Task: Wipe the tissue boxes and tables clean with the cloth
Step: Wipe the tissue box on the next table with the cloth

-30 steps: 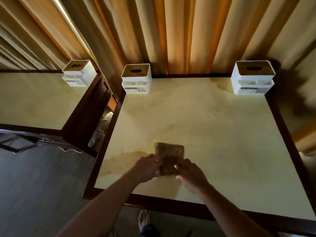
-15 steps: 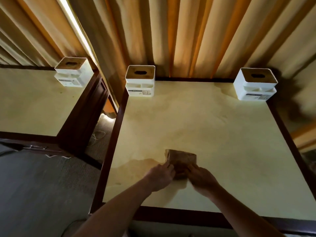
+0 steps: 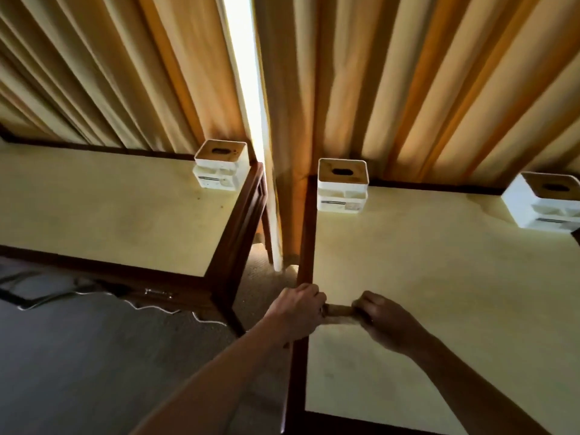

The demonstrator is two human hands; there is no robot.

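Note:
A small brown cloth (image 3: 339,313) lies folded on the near table (image 3: 439,277), a cream top with a dark wood frame, close to its left edge. My left hand (image 3: 298,312) grips the cloth's left end and my right hand (image 3: 381,318) grips its right end; most of the cloth is hidden under my fingers. A white tissue box with a wooden lid (image 3: 342,185) stands at the table's back left corner. Another tissue box (image 3: 547,200) stands at the back right. A third tissue box (image 3: 221,167) stands on the left table (image 3: 110,208).
Tan curtains (image 3: 408,83) hang behind both tables, with a bright slit between them. A narrow gap with carpet (image 3: 266,277) separates the tables. Grey carpet floor (image 3: 78,356) lies at the lower left, with a white cable (image 3: 150,307) trailing along the left table's front.
Both hands have slid the cloth leftward toward the table's left edge. The view has swung left, so the left table fills more of the frame. The cloth looks more bunched between my hands.

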